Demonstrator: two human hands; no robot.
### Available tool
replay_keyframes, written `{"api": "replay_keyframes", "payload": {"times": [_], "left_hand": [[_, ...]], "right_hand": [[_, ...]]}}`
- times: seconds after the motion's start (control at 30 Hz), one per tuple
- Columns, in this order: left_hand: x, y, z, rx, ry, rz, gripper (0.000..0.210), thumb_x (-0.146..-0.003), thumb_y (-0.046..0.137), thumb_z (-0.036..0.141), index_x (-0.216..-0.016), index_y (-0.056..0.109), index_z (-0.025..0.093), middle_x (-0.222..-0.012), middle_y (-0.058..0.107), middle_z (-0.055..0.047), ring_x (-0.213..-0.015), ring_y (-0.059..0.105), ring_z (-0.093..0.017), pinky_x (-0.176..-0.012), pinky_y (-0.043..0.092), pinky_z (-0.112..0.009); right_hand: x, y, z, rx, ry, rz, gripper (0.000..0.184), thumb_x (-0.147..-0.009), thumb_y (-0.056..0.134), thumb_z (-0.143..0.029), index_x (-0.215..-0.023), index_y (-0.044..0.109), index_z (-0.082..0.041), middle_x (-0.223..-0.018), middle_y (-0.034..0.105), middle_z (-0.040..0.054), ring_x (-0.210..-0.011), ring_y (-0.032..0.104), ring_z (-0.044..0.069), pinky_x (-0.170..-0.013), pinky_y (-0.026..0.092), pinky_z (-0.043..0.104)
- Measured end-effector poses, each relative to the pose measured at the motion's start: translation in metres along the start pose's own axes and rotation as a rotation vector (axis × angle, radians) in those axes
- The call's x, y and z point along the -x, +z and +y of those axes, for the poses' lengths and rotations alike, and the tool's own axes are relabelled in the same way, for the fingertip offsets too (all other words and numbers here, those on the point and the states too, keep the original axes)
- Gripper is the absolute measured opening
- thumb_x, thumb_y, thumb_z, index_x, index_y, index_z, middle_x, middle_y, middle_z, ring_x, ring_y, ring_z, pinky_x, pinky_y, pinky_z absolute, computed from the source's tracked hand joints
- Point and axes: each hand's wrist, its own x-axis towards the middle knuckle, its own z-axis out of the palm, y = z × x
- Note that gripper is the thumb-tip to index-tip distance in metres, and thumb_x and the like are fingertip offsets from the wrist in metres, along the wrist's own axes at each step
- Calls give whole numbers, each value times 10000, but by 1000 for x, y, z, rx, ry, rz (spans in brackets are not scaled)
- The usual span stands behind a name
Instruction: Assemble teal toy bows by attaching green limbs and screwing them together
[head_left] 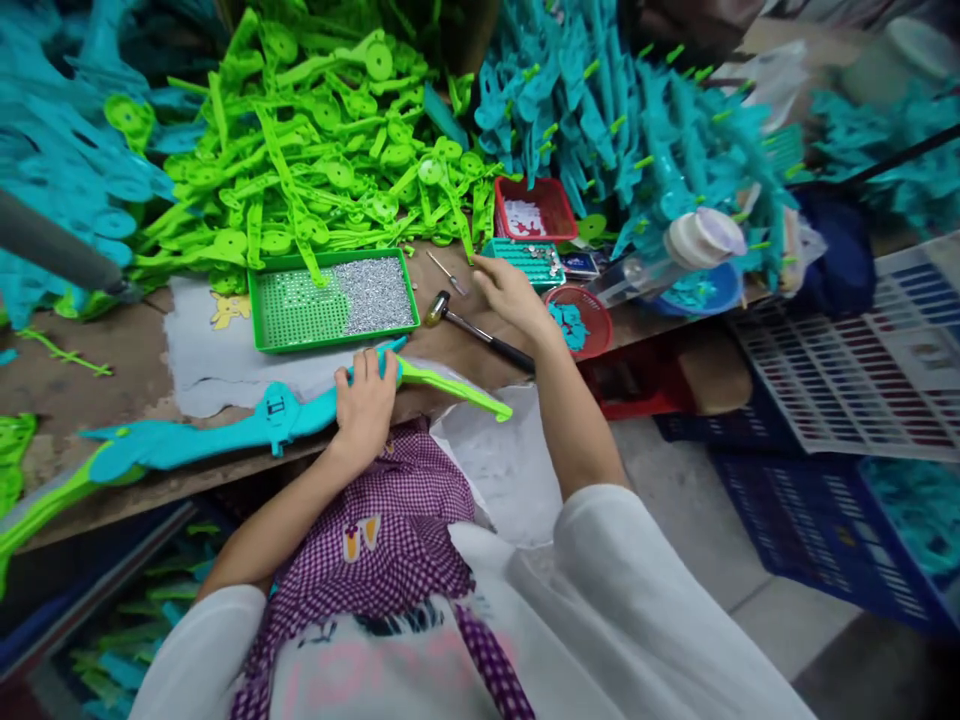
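Note:
My left hand is closed around the right part of a toy bow, which has a turquoise middle and bright green limbs. The bow lies along the table's front edge, one limb sticking out past each end of the turquoise part. Stretched forward, my right hand has its fingers apart, the tips close to the end of a green plastic limb from the pile. I cannot tell whether they touch it. Below that hand lies a hammer with a black handle, and a small screwdriver-like tool is to its left.
A green tray holds many small metal pieces. Green limbs and turquoise parts are heaped behind. On the right are a red box, a teal tray, a round red basket and crates.

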Motion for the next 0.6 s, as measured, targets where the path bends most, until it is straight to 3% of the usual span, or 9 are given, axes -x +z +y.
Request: {"api": "replay_keyframes", "payload": {"times": [0.1,0.2,0.27,0.33,0.47,0.53,0.6], "left_hand": [[7,0,-13,122,109,-2,545,-928,492,193,-1455,400,93,-1464,428,-257,-1306,432,-381,-1007,401,-529],[30,-11,-47,175,204,29,648,-910,585,376,-1483,374,160,-1544,338,-218,-1384,355,-384,-1086,343,-542],[50,-21,-84,108,210,-1,677,-905,570,485,-1491,375,206,-1550,339,-200,-1396,341,-404,-1109,282,-592],[67,-29,-128,38,240,-104,712,-895,535,575,-1497,375,229,-1517,390,-205,-1369,381,-422,-1089,278,-631],[85,-32,-203,-18,278,-245,705,-902,475,613,-1504,378,259,-1487,426,-193,-1281,486,-403,-1036,374,-572],[87,-29,-216,-7,297,-281,630,-946,412,559,-1506,379,272,-1419,482,-185,-1179,567,-344,-981,445,-485],[87,-24,-210,5,338,-307,561,-978,356,508,-1495,400,292,-1297,554,-165,-1066,613,-289,-914,488,-413]], "right_hand": [[45,-1,-1,10,119,47,399,-963,399,-339,-1215,632,-136,-1218,661,149,-1120,606,262,-998,450,407],[77,12,-3,121,167,-28,381,-948,453,-362,-1208,627,-146,-1188,647,152,-1086,601,282,-939,469,409],[83,22,-5,209,170,-75,353,-943,468,-363,-1193,622,-167,-1173,639,147,-1091,579,293,-906,467,404],[80,28,-6,287,167,-101,315,-951,446,-352,-1130,627,-165,-1130,643,156,-1071,564,297,-865,459,389],[78,27,-11,360,213,-82,312,-965,387,-348,-1059,600,-140,-1109,635,191,-952,584,298,-738,436,360],[91,20,-19,273,266,-14,320,-966,380,-373,-1058,588,-148,-1062,648,173,-846,604,274,-684,422,343],[113,12,-32,78,304,96,330,-966,380,-418,-1053,580,-171,-899,660,110,-730,598,230,-655,419,321]]}}
